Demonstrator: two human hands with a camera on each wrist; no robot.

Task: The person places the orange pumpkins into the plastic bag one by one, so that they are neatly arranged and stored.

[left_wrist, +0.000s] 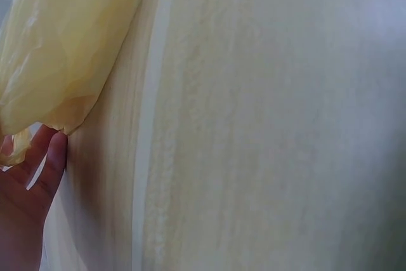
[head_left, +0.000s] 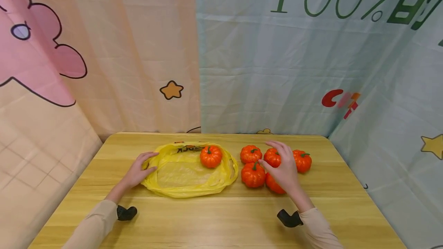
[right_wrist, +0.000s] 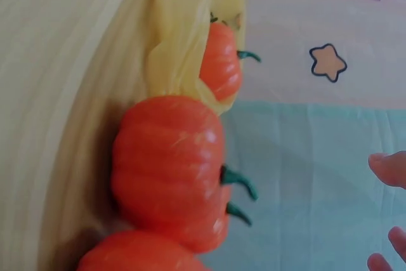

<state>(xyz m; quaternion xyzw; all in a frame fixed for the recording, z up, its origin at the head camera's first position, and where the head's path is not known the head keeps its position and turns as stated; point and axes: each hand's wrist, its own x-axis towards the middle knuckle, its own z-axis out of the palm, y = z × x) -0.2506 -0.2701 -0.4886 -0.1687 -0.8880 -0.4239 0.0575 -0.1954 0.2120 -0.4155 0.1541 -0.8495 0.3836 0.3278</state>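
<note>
A yellow plastic bag (head_left: 183, 189) lies spread on the table with its mouth open, one small orange pumpkin (head_left: 211, 156) on its right side. My left hand (head_left: 137, 172) rests against the bag's left end, thumb and fingers apart. In the left wrist view, those fingers (left_wrist: 56, 153) touch the lower edge of the bag (left_wrist: 70, 49). Over a group of several pumpkins (head_left: 253, 175) on the right, my right hand (head_left: 285, 166) hovers with thumb and fingers spread and nothing between them. It partly hides two pumpkins. The right wrist view shows a green-stemmed pumpkin (right_wrist: 168, 163) beside the bag (right_wrist: 177, 42).
The pale wooden table (head_left: 207, 226) extends toward the front edge of the head view. Printed curtains (head_left: 263, 68) hang behind and beside it. A black wrist mount (head_left: 126, 213) shows at the left sleeve and another mount (head_left: 290, 218) at the right.
</note>
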